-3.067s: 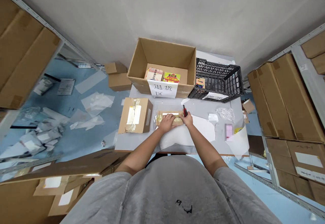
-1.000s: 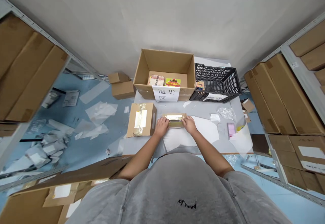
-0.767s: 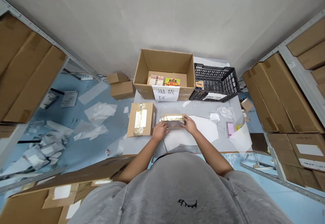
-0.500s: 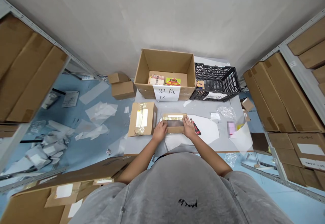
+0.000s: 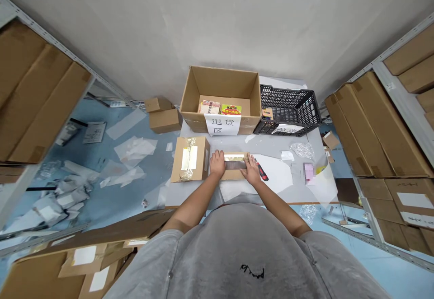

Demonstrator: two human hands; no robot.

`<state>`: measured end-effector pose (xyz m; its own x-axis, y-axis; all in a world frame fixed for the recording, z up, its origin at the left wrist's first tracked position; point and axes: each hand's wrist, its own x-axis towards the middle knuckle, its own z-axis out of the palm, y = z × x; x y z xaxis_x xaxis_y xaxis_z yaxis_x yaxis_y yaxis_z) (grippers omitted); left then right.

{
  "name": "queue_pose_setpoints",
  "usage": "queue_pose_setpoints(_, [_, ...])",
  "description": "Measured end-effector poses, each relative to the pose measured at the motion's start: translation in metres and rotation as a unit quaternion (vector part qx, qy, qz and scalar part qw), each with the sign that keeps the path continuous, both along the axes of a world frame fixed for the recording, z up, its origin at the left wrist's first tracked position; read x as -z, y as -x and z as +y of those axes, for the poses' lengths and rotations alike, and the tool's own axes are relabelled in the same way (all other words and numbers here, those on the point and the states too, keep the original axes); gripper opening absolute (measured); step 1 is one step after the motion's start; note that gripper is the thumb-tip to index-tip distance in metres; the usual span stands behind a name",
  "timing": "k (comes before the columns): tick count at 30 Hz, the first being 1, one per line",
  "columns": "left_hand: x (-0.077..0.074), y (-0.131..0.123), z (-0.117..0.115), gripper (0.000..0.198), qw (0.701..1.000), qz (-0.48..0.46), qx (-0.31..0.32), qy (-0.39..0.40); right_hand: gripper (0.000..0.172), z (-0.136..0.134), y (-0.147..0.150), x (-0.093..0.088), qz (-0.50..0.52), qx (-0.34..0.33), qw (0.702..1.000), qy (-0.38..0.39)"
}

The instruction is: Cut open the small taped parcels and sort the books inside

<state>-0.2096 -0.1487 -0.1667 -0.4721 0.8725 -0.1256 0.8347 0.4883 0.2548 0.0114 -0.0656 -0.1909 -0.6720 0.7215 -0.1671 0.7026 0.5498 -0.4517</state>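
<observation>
As the left hand [image 5: 217,163] and right hand [image 5: 251,170] rest open on a small, tape-wrapped brown cardboard box [image 5: 234,165], a red-and-black utility knife [image 5: 261,171] lies untouched at 3 o'clock.

- Bright, even, diffuse light fills the scene; its source is out of view
- Only faint, soft shadows fall beside the cardboard box [image 5: 193,125] and the left hand [image 5: 217,163] and right hand [image 5: 251,171]
- No harsh glare shows on the pale wall [image 5: 217,19]
- Wide-angle distortion bends the metal shelf rail [image 5: 50,37] near the edges
- One pink item [image 5: 308,173] is pixelated beyond recognition
</observation>
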Motion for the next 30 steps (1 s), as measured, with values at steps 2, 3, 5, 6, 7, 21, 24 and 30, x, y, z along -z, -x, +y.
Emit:
queue_pose_setpoints(2, [-0.001, 0.005, 0.003, 0.051, 1.0, 0.014, 0.002, 0.011, 0.055, 0.002, 0.002, -0.003, 0.008, 0.018, 1.0, -0.017])
queue_pose_setpoints(3, [-0.001, 0.008, 0.004, 0.047, 1.0, 0.015, 0.004, 0.015, 0.048, 0.003, 0.003, -0.005, 0.011, 0.024, 0.999, -0.027])
queue_pose_setpoints(5, [-0.002, 0.012, 0.005, 0.035, 1.0, 0.001, 0.004, 0.015, 0.038, 0.004, 0.004, -0.009, 0.014, 0.02, 0.999, -0.041])
queue_pose_setpoints(6, [-0.002, 0.014, 0.005, 0.03, 1.0, -0.011, 0.0, 0.01, 0.036, 0.005, 0.003, -0.012, 0.014, 0.011, 0.999, -0.044])
queue_pose_setpoints(7, [-0.002, 0.017, 0.005, 0.028, 1.0, -0.026, -0.007, 0.001, 0.039, 0.006, 0.003, -0.014, 0.012, 0.001, 0.999, -0.045])
queue_pose_setpoints(21, [0.011, 0.022, 0.025, 0.033, 0.971, -0.136, -0.181, -0.081, 0.091, 0.046, 0.032, 0.009, -0.042, 0.009, 0.999, 0.016])
queue_pose_setpoints(24, [0.01, 0.013, 0.018, 0.031, 0.984, -0.079, -0.146, -0.07, 0.075, 0.055, 0.034, 0.016, -0.033, 0.004, 0.999, 0.03])
queue_pose_setpoints(30, [0.014, -0.014, 0.008, 0.073, 0.996, -0.051, -0.071, 0.012, 0.06, 0.06, 0.035, 0.018, -0.018, 0.011, 0.999, 0.031])
